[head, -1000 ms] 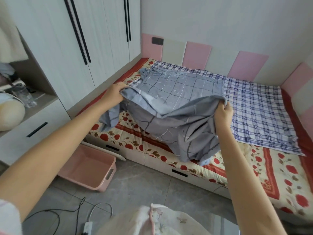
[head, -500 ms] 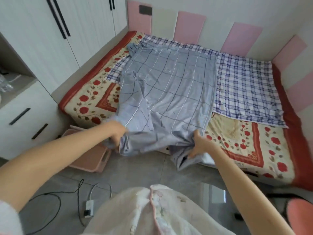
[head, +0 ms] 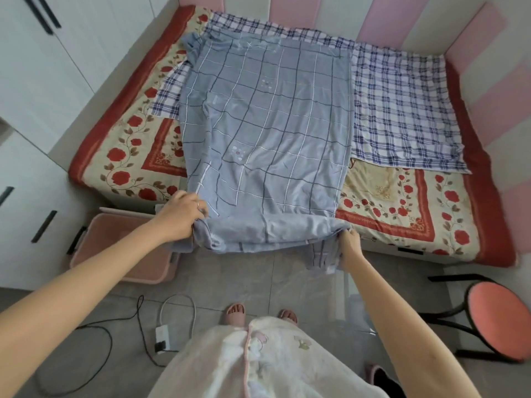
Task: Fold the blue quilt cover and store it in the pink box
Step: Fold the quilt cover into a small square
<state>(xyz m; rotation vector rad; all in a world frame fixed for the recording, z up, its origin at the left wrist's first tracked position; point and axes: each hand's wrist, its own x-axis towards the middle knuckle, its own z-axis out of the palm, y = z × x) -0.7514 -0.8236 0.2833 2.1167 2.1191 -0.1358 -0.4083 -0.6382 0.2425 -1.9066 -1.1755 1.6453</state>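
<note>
Gripping the near left corner of the blue quilt cover (head: 267,133), the left hand (head: 182,216) hovered beside the pink box (head: 120,248) on the floor. The cover lay spread across the bed (head: 402,202); the right hand (head: 349,245) clutched its near right corner.

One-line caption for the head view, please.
Left hand and right hand grip near corners of the blue quilt cover on the bed; pink box on the floor.
</note>
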